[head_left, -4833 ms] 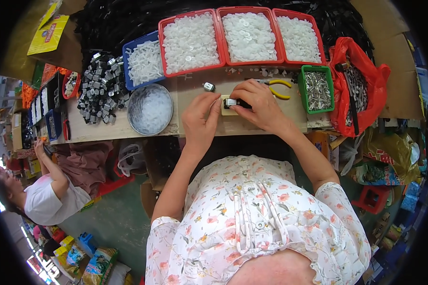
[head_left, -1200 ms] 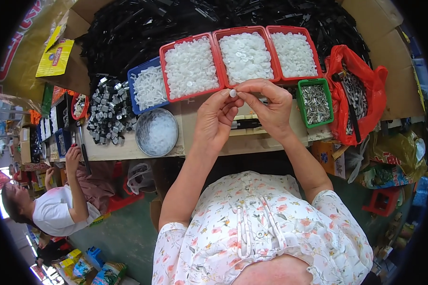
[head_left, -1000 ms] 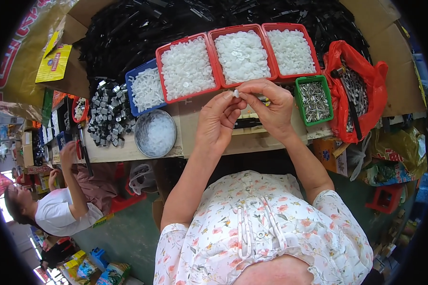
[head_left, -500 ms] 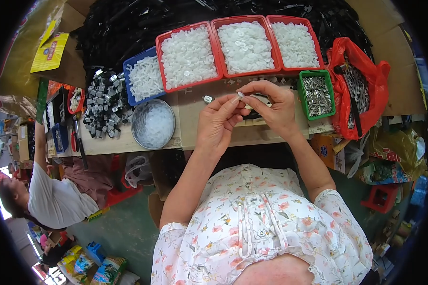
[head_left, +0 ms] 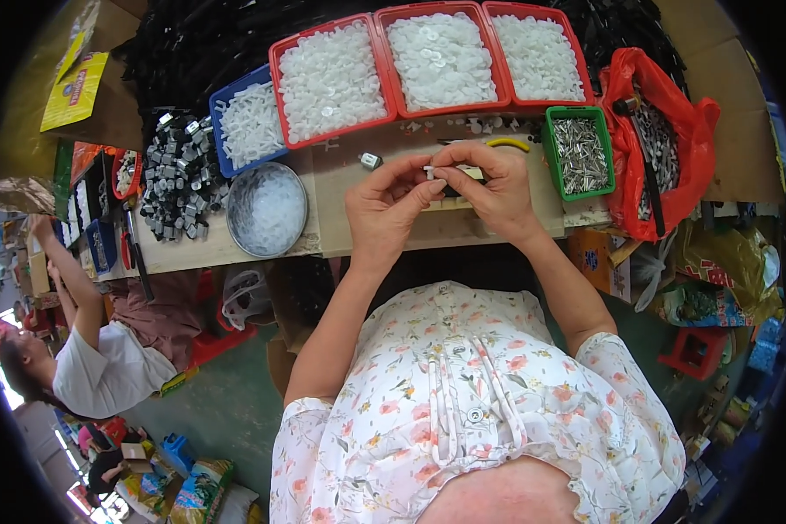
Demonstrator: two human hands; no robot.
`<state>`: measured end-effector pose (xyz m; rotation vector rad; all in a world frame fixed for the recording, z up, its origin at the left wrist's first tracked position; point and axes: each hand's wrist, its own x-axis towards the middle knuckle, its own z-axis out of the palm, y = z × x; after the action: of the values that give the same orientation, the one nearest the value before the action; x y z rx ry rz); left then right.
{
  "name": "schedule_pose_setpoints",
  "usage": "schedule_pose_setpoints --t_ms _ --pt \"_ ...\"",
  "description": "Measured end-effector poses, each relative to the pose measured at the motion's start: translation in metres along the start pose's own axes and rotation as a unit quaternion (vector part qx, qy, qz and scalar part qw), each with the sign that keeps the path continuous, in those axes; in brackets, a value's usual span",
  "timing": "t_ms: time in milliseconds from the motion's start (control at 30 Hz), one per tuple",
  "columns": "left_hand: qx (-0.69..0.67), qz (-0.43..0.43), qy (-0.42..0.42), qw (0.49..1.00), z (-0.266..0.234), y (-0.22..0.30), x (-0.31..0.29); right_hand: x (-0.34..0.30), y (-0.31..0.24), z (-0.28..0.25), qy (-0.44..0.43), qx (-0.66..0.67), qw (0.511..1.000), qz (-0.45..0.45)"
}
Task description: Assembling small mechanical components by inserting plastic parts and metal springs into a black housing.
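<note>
Above the table's front edge my two hands meet, fingertips almost touching. My left hand (head_left: 384, 208) is closed in a pinch on a small white plastic piece (head_left: 429, 172). My right hand (head_left: 494, 194) pinches at the same piece from the other side, its thumb and forefinger pressed close to it; the fingers partly hide it. Just left of my left hand lies a small metal-and-white block (head_left: 371, 161) on the table. Behind my right hand shows the curved yellow handle (head_left: 508, 143) of a tool.
Red trays (head_left: 391, 112) of white plastic parts line the back. Beside them stand a blue tray (head_left: 230, 170), a metal bowl (head_left: 302, 223), a pile of metal-and-black blocks (head_left: 179, 179), a green tray (head_left: 576, 196) of metal pins and a red bag (head_left: 624, 205). A co-worker (head_left: 105, 367) sits left.
My hands stay together, fingers shifted so the white piece shows more upright. The whole view has tilted slightly, and the yellow handle now shows. The co-worker's raised arm has bent and come down.
</note>
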<state>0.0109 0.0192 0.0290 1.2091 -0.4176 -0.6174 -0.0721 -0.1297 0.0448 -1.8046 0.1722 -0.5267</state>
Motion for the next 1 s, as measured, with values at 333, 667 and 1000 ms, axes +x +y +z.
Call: schedule_pose_setpoints --t_ms 333,667,1000 --pt "0.034 -0.002 -0.022 0.999 -0.001 -0.013 0.001 -0.005 0.015 -0.008 -0.028 -0.057 0.995 -0.072" --pt "0.499 0.279 -0.047 0.819 -0.027 -0.010 -0.009 -0.008 0.038 -0.008 -0.073 -0.170 0.976 -0.113" --pt "0.539 0.335 -0.074 0.769 -0.035 -0.030 -0.019 -0.011 0.047 -0.004 -0.076 -0.206 0.967 -0.125"
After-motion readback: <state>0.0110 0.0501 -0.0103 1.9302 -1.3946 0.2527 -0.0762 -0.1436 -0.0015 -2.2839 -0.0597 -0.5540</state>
